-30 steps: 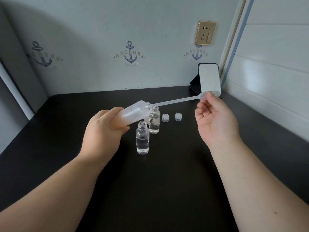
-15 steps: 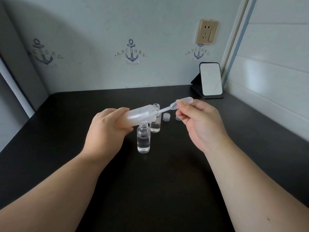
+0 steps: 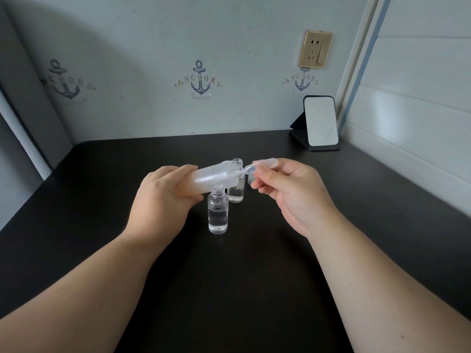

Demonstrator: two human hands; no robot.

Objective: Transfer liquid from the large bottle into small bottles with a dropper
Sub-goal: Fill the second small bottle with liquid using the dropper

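My left hand grips the large frosted bottle, tipped almost flat with its open mouth pointing right. My right hand pinches the bulb of a clear plastic dropper; its stem is pushed deep into the bottle's mouth, so only the bulb end shows. Below the tilted bottle, two small clear bottles stand uncapped on the black table: the near one is more than half full of clear liquid, the far one is partly hidden behind the large bottle.
A small clear cap peeks out behind my right fingers. A small mirror on a black stand sits at the table's back right corner. Walls close the table in at the back and right.
My right hand moved left toward the large bottle, sliding the dropper's stem far into its mouth. The left hand kept the bottle tilted in about the same place.
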